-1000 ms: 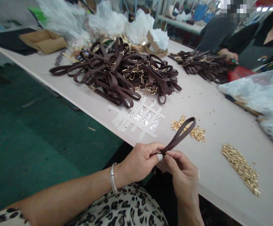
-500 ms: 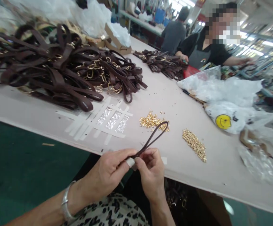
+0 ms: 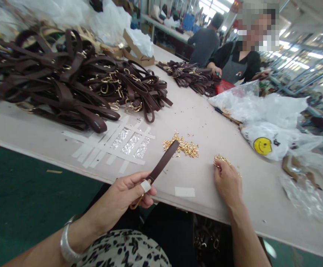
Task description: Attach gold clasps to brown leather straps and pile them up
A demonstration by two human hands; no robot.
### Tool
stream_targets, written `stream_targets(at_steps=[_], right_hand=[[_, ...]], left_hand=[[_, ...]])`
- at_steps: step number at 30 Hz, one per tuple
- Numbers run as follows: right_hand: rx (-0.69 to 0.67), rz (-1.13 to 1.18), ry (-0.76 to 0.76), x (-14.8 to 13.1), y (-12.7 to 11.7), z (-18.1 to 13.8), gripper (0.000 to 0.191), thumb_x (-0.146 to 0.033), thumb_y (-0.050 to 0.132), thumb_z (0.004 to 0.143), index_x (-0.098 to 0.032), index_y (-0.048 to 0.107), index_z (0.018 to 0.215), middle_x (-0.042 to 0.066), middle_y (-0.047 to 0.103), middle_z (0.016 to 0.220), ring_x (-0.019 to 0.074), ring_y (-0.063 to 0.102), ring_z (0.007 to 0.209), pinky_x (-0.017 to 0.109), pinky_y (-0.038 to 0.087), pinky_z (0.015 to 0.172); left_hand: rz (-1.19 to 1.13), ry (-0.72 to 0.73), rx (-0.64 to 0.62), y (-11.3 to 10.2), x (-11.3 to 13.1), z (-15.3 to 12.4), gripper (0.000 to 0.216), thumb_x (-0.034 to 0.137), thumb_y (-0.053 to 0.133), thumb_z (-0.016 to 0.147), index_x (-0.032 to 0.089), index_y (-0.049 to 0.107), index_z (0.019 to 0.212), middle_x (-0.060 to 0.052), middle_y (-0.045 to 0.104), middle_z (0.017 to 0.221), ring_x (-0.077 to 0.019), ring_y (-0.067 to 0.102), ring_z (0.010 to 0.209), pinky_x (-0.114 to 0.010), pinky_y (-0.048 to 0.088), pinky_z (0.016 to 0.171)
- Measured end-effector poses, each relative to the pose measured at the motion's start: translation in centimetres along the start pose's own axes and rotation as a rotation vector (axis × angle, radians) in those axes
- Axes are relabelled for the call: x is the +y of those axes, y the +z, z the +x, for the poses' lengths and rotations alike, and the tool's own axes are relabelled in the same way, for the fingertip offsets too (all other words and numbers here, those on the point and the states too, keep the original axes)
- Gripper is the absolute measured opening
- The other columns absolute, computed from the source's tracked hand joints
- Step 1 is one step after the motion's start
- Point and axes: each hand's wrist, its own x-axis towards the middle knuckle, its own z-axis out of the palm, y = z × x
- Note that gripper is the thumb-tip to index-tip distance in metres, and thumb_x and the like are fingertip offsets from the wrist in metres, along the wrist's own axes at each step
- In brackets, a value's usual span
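My left hand point(image 3: 135, 191) is closed around a dark brown leather strap point(image 3: 164, 161), its thumb wrapped with a pale band. The strap's looped end points up and away over the table edge, and a gold metal clasp point(image 3: 137, 202) shows below the fingers. My right hand point(image 3: 228, 181) rests at the right-hand pile of small gold rivets point(image 3: 223, 159), fingers curled down into it. What lies between those fingertips is hidden. A second, looser pile of gold rivets point(image 3: 188, 148) sits just beyond the strap's end.
A large heap of brown straps with gold clasps point(image 3: 67, 85) fills the left of the table point(image 3: 195, 118). Taped clear strips point(image 3: 130, 142) lie in front of it. White plastic bags point(image 3: 278, 137) occupy the right side. Across the table stands a person point(image 3: 234, 61) beside more straps point(image 3: 189, 76).
My right hand has let go of the strap and moved right to the rivet pile. My left hand keeps the strap, which has turned so its flat side shows.
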Motion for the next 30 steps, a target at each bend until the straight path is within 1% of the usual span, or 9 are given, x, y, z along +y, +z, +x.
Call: stream_targets(at_steps=[7, 12, 15, 18, 20, 23, 26, 28, 30], right_hand=[[-0.102, -0.265, -0.231, 1.0, -0.3, 1.6, 0.023, -0.016, 0.047, 0.094, -0.018, 0.066, 0.107, 0.009, 0.073, 0.089, 0.0261, 0.064, 0.088, 0.037, 0.044, 0.080], [-0.130, -0.309, -0.384, 1.4, -0.5, 2.4, 0.024, -0.014, 0.047, 0.093, -0.016, 0.066, 0.107, 0.009, 0.074, 0.085, 0.0266, 0.065, 0.086, 0.036, 0.045, 0.078], [-0.094, -0.373, -0.462, 2.1, 0.2, 2.8, 0.023, -0.015, 0.048, 0.092, -0.015, 0.066, 0.106, 0.010, 0.074, 0.083, 0.0262, 0.066, 0.080, 0.035, 0.047, 0.074], [-0.054, -0.344, -0.441, 3.0, 1.1, 2.9, 0.026, -0.019, 0.045, 0.091, -0.015, 0.066, 0.105, 0.012, 0.073, 0.082, 0.0278, 0.066, 0.077, 0.039, 0.050, 0.075], [-0.023, -0.249, -0.359, 2.8, 1.4, 2.6, 0.028, -0.023, 0.045, 0.089, -0.016, 0.067, 0.104, 0.014, 0.073, 0.085, 0.0299, 0.067, 0.078, 0.042, 0.051, 0.076], [-0.010, 0.087, -0.048, -0.2, 0.7, 1.4, 0.027, -0.036, 0.054, 0.087, -0.021, 0.069, 0.102, 0.012, 0.074, 0.089, 0.0308, 0.069, 0.081, 0.045, 0.054, 0.074], [-0.070, 0.714, 0.249, -6.3, -0.9, -0.7, 0.033, -0.046, 0.072, 0.078, -0.022, 0.069, 0.099, 0.007, 0.074, 0.086, 0.0256, 0.071, 0.077, 0.041, 0.058, 0.072], [-0.119, 0.988, 0.297, -10.9, -1.8, -2.3, 0.032, -0.042, 0.079, 0.074, -0.021, 0.069, 0.096, 0.005, 0.074, 0.087, 0.0220, 0.072, 0.077, 0.035, 0.059, 0.071], [-0.160, 1.088, 0.254, -14.7, -2.3, -3.6, 0.026, -0.037, 0.079, 0.077, -0.021, 0.069, 0.094, 0.004, 0.074, 0.087, 0.0185, 0.071, 0.076, 0.030, 0.059, 0.069]], left_hand=[[0.062, -0.026, -0.009, -0.4, -0.1, 0.1, 0.056, 0.033, 0.073, 0.082, 0.019, 0.062, 0.135, 0.001, 0.065, 0.069, -0.0115, 0.058, 0.061, -0.025, 0.049, 0.064], [0.020, 0.053, 0.025, -0.3, -0.3, -0.1, 0.046, 0.037, 0.063, 0.089, 0.019, 0.066, 0.131, -0.003, 0.069, 0.081, -0.0109, 0.056, 0.067, -0.024, 0.045, 0.065], [-0.068, 0.059, 0.033, 0.2, 0.3, -0.2, 0.046, 0.026, 0.070, 0.080, 0.018, 0.071, 0.124, -0.003, 0.071, 0.083, -0.0106, 0.058, 0.069, -0.024, 0.045, 0.069], [-0.123, 0.080, -0.018, 0.7, 1.1, -0.2, 0.043, 0.016, 0.074, 0.071, 0.017, 0.076, 0.113, -0.004, 0.075, 0.090, -0.0117, 0.061, 0.076, -0.024, 0.048, 0.076], [-0.142, 0.087, -0.017, 0.8, 1.3, -0.1, 0.037, 0.015, 0.077, 0.067, 0.015, 0.078, 0.104, -0.004, 0.076, 0.089, -0.0123, 0.063, 0.076, -0.025, 0.050, 0.077], [-0.160, 0.081, 0.061, 0.6, 0.7, 0.4, 0.031, 0.015, 0.082, 0.060, 0.012, 0.077, 0.090, -0.003, 0.075, 0.077, -0.0120, 0.065, 0.068, -0.026, 0.052, 0.071], [-0.104, 0.080, 0.124, 0.3, -0.1, 1.1, 0.027, 0.011, 0.080, 0.057, 0.012, 0.071, 0.082, 0.001, 0.070, 0.067, -0.0103, 0.063, 0.060, -0.024, 0.052, 0.065], [-0.051, 0.104, 0.141, 0.2, -0.5, 1.4, 0.026, 0.009, 0.079, 0.057, 0.012, 0.069, 0.081, 0.002, 0.068, 0.066, -0.0094, 0.062, 0.060, -0.022, 0.050, 0.063], [-0.023, 0.134, 0.141, 0.3, -0.7, 1.6, 0.024, 0.008, 0.076, 0.059, 0.012, 0.067, 0.081, 0.002, 0.067, 0.066, -0.0090, 0.061, 0.059, -0.021, 0.048, 0.061]])
